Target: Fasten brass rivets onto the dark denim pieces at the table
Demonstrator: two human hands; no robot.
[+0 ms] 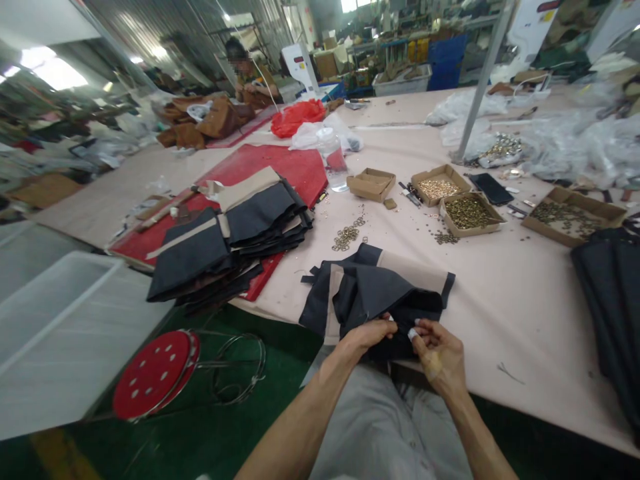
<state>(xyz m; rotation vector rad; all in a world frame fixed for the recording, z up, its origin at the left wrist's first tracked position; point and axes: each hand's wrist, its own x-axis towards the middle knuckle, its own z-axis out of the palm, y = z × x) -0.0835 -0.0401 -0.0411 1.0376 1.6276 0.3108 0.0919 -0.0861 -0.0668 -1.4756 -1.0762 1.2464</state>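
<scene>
A dark grey and tan fabric piece (370,293) lies crumpled at the near edge of the pink table (500,307). My left hand (370,333) pinches the lower edge of this fabric with closed fingers. My right hand (435,350), a bandage on one fingertip, is curled closed just to the right and grips the same edge of the fabric. Both hands meet almost fingertip to fingertip over my lap. What small thing, if any, sits between the fingers is hidden.
A stack of similar fabric pieces (235,240) lies on a red board (295,167) to the left. Loose metal rings (347,235) and cardboard boxes of hardware (467,213) sit behind. More dark fabric (610,293) lies right. A red stool (155,373) stands left. Another person (250,73) works far back.
</scene>
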